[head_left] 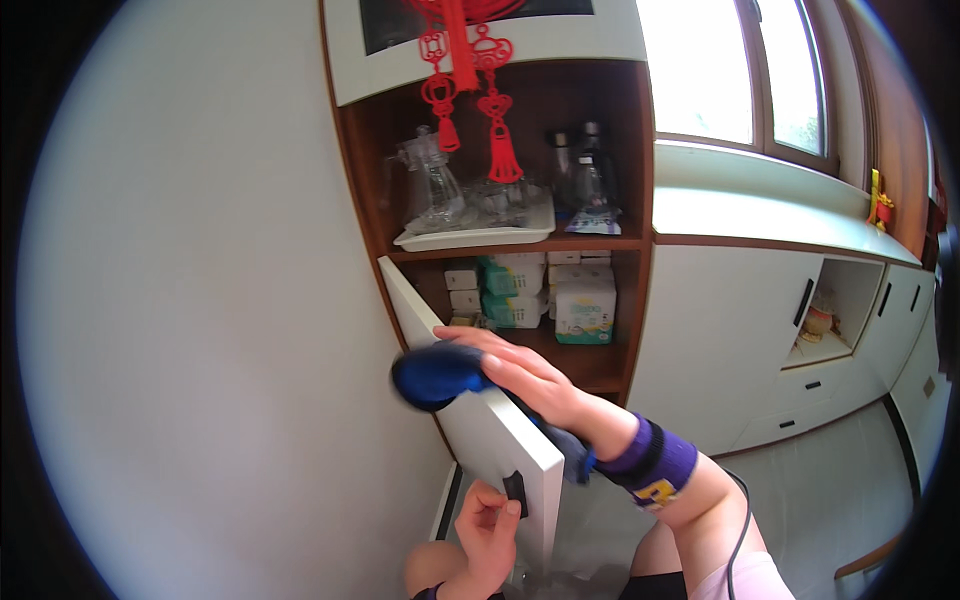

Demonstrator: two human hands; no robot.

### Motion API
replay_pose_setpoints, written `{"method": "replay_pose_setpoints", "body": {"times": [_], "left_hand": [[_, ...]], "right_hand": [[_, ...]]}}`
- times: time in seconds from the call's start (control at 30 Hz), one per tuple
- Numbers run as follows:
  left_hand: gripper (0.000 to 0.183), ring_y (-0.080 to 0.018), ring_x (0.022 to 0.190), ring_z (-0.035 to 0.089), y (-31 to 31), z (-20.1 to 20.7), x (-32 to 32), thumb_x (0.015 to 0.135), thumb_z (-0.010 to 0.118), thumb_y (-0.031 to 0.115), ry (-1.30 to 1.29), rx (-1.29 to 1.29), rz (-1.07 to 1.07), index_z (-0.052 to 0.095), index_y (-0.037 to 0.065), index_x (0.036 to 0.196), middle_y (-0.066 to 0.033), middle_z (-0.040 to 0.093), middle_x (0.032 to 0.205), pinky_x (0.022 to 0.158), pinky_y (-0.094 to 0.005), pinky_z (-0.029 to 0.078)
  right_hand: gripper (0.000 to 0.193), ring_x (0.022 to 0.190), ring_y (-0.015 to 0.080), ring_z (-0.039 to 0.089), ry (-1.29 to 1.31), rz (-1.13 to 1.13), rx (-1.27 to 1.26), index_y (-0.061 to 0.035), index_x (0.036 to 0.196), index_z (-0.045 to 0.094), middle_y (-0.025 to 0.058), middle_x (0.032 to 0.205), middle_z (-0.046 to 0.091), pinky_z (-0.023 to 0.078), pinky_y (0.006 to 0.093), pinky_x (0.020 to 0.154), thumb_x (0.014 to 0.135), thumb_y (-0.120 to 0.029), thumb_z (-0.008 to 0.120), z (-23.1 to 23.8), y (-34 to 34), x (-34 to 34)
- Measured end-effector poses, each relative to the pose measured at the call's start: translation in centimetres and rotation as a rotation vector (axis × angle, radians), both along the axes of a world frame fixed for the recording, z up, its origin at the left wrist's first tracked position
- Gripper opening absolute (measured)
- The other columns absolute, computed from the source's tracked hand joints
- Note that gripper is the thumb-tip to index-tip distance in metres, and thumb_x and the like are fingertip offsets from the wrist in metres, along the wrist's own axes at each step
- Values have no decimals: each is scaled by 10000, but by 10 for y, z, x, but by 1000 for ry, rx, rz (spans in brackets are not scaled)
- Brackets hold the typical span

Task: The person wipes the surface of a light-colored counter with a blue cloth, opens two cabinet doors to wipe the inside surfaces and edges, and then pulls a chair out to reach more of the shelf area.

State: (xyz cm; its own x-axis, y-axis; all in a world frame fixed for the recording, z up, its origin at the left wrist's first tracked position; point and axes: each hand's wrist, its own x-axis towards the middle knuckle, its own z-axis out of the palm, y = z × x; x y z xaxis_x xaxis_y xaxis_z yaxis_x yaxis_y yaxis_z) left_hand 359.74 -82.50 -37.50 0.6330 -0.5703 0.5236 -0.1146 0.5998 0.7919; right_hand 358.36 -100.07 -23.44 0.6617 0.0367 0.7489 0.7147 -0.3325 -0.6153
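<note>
A white cabinet door [500, 428] stands swung open toward me. My left hand [487, 530] is low on its outer face, fingers pinched on the small black handle [515, 494]. Across the door's top edge lies my right hand [525, 375], pressing and gripping a dark blue cloth [437, 375]. Part of the cloth hangs over the left side of the edge, smeared by motion. More of it shows below the wrist on the door's inner side. My right thumb is hidden.
Behind the door, a shelf holds tissue packs [585, 305]. Above it sit a white tray [480, 238] of glassware and dark bottles [592, 165]. Red tassels [503, 150] hang in front. A plain wall [220, 300] is close on the left; white low cabinets [730, 330] line the right.
</note>
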Motion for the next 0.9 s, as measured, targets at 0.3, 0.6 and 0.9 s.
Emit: {"method": "replay_pose_setpoints", "body": {"times": [0.3,0.6,0.9], "left_hand": [[279,-30,556,274,48,2,21,941,668,264,-3,41,135,490,85,824,55,367,667,508,-213,209],[232,-33,578,336,60,5,34,907,707,201,10,28,81,533,68,831,45,443,696,520,-213,255],[190,-53,609,383,53,-1,41,912,690,152,-124,-15,45,539,50,855,19,486,738,543,-220,298]], "right_hand": [[336,1181,335,502,-212,-65,-236,5,1066,598,139,1124,584,248,519,1118,1023,-256,391,-3,28,50],[350,1250,286,460,-49,-314,-129,-10,1204,568,143,1299,523,312,352,1089,1036,-264,394,-14,-60,193],[466,1210,187,484,154,-345,121,14,1356,489,99,1280,553,321,281,1065,1035,-317,421,-21,-106,248]]}}
